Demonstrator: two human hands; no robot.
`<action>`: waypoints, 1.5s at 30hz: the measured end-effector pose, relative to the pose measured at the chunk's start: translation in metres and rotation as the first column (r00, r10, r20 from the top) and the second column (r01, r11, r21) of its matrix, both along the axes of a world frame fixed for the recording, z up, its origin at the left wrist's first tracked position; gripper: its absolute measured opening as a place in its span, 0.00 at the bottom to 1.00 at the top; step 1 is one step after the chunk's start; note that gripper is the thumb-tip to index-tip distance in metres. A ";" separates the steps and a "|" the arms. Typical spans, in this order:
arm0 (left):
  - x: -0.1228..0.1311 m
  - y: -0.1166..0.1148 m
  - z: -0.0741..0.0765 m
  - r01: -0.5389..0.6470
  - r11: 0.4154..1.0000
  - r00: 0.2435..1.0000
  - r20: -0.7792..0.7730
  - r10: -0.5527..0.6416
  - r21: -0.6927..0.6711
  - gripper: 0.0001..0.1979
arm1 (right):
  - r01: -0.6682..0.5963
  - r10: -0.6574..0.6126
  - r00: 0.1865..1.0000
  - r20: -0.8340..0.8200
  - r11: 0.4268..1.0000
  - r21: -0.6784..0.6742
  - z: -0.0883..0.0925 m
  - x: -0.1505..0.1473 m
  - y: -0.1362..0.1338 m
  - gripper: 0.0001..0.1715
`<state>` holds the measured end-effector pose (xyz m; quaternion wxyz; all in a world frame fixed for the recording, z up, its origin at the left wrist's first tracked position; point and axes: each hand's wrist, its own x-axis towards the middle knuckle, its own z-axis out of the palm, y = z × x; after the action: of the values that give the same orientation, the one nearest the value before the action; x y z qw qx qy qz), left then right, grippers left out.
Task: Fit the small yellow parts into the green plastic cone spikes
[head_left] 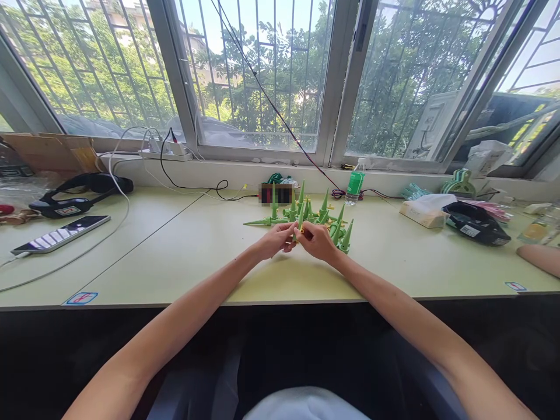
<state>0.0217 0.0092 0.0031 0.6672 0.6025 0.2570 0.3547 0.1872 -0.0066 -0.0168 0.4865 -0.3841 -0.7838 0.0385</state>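
Note:
My left hand (276, 238) and my right hand (315, 240) meet over the pale green table (196, 256), fingers pinched together on one green cone-shaped spike (300, 217) with a small yellow part at its base. Just behind my hands stands a cluster of several more green spikes (321, 214), some upright, some tipped. One spike (259, 221) lies flat to the left of the cluster.
A phone (60, 234) and a black strap device (74, 195) lie at the left, with white and black cables. A green-labelled bottle (355, 182), a tissue pack (426, 210) and a black pouch (475, 223) sit at the right. Another person's arm (540, 258) rests at the far right edge.

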 end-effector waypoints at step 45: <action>0.003 -0.003 0.003 0.060 0.998 0.993 0.101 -0.057 -0.024 0.22 | -0.021 0.030 0.999 -0.030 0.966 0.258 -0.001 -0.002 -0.002 0.21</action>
<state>0.0247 0.0064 0.0060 0.6975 0.5822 0.2100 0.3612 0.1855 -0.0086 -0.0175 0.5451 -0.3066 -0.7786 -0.0511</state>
